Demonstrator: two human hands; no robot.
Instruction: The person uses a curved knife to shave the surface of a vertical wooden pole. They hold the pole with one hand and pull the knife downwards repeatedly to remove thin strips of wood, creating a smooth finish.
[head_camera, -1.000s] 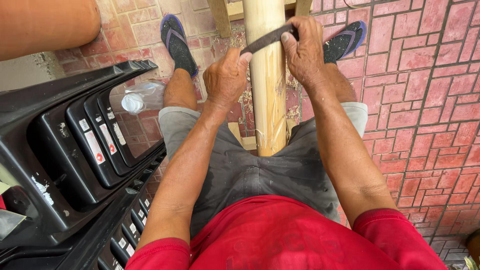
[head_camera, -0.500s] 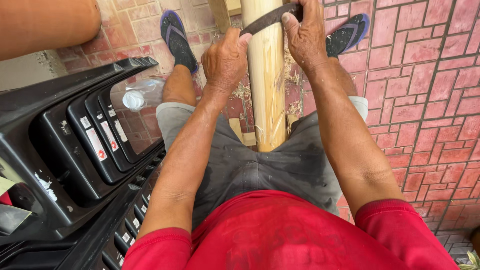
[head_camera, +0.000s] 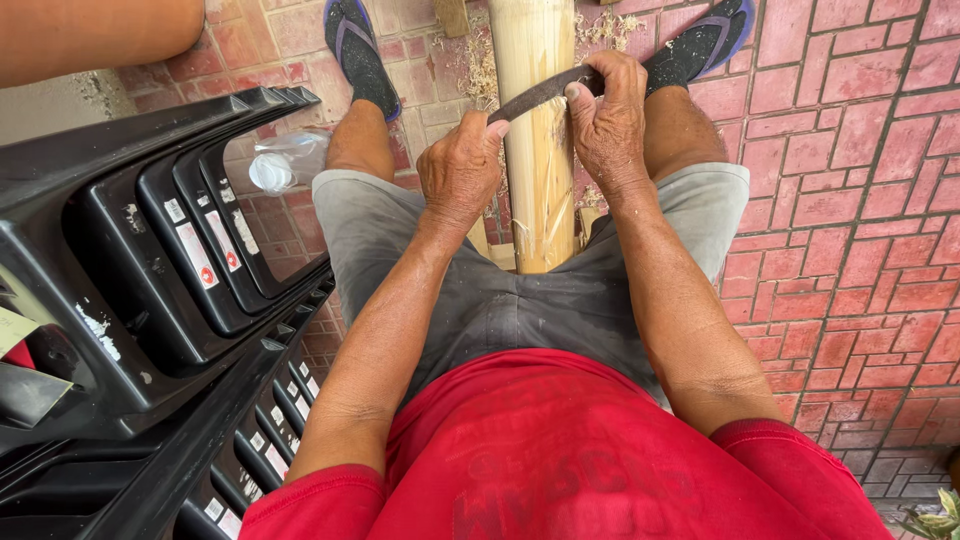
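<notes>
1. Bamboo pole (head_camera: 535, 150): pale, thick, lying lengthwise between the seated person's knees, its near end at the lap; the landmark for all entries below.
2. Curved blade (head_camera: 540, 93): dark metal, laid crosswise on the pole.
3. Left hand (head_camera: 460, 175): closed on the blade's end, just left of the pole.
4. Right hand (head_camera: 607, 125): closed on the blade's other end, just right of the pole.
5. Wood shavings (head_camera: 480, 75): scattered on the brick floor (head_camera: 850, 200) beside the pole.
6. Stacked black crates (head_camera: 150, 280): well left of the pole; a clear plastic bottle (head_camera: 280, 160) lies between them and the pole.
</notes>
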